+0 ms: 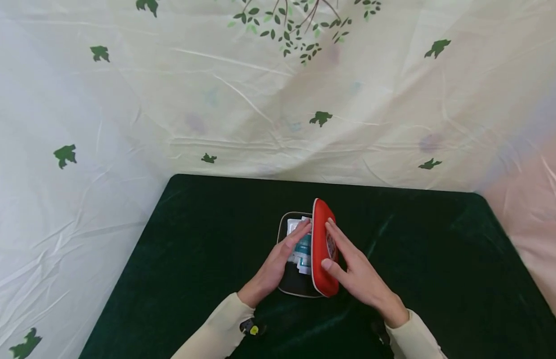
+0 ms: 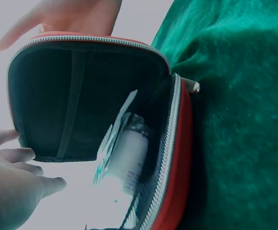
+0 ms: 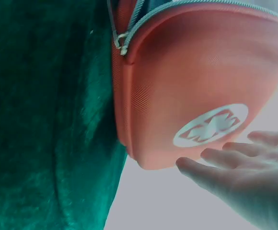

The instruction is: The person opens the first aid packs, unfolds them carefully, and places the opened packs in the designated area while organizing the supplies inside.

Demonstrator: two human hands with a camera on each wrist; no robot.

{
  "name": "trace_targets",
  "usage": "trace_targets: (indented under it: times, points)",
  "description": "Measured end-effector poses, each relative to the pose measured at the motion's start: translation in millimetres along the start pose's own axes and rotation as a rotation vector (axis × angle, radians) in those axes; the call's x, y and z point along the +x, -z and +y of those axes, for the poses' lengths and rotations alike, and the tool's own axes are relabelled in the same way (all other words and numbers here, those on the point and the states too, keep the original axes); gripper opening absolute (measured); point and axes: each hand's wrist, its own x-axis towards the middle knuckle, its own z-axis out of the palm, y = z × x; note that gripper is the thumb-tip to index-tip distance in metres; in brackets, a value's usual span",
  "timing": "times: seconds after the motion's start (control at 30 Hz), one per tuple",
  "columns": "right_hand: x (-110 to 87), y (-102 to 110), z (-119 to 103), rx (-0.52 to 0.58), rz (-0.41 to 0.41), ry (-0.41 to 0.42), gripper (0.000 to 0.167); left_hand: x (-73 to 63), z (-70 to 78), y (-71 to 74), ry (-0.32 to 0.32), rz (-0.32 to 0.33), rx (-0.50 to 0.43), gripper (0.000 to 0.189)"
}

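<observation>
A red zippered first-aid case [image 1: 321, 249] stands partly open on the green cloth, its lid raised nearly upright on the right. Inside the dark base [image 1: 298, 285] lie white and teal packets [image 1: 303, 248]. The left wrist view shows a white bottle [image 2: 129, 155] beside them. My left hand [image 1: 278, 259] extends over the base with fingers straight, fingertips near the lid's inner side. On the lid's outer face, my right hand [image 1: 360, 274] rests with straight fingers and thumb spread. A white oval emblem [image 3: 211, 125] marks that face, near the right fingertips.
Dark green velvety cloth [image 1: 206, 239] covers the table under the case. Pale curtains [image 1: 260, 99] with leaf prints hang behind and along both sides. The zipper pull [image 2: 191, 86] sticks out at the case's hinge corner in the left wrist view.
</observation>
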Motion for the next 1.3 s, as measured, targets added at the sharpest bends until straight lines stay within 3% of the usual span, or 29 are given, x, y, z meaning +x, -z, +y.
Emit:
trace_targets:
  times: [0.3, 0.5, 0.57, 0.7, 0.93, 1.1, 1.3]
  points:
    - [-2.4, 2, -6, -0.032, 0.044, -0.060, 0.084, 10.9, 4.9, -9.9, 0.027, -0.068, 0.040, 0.070]
    - [-9.3, 11, 0, -0.006, 0.052, -0.040, 0.082, 13.0, 5.0, -3.0, 0.007, -0.060, 0.097, 0.075]
    - [-11.9, 14, 3, -0.003, 0.052, -0.031, 0.082, 12.0, 2.4, 4.0, -0.012, -0.035, 0.155, 0.078]
    - [-17.3, 23, 10, -0.005, 0.060, -0.019, 0.082, 9.0, -5.4, 21.6, -0.022, 0.006, 0.358, 0.077]
    - [-26.1, 39, 20, 0.118, 0.065, -0.002, 0.088, 4.4, -19.7, 46.1, 0.097, -0.070, 0.732, 0.079]
    - [-31.6, 48, 26, 0.189, 0.032, -0.023, 0.090, 2.8, -28.6, 54.2, 0.186, -0.149, 0.864, 0.090]
    - [-38.2, 59, 37, 0.114, 0.051, -0.066, 0.080, 0.3, -37.2, 57.6, 0.247, -0.235, 0.934, 0.104]
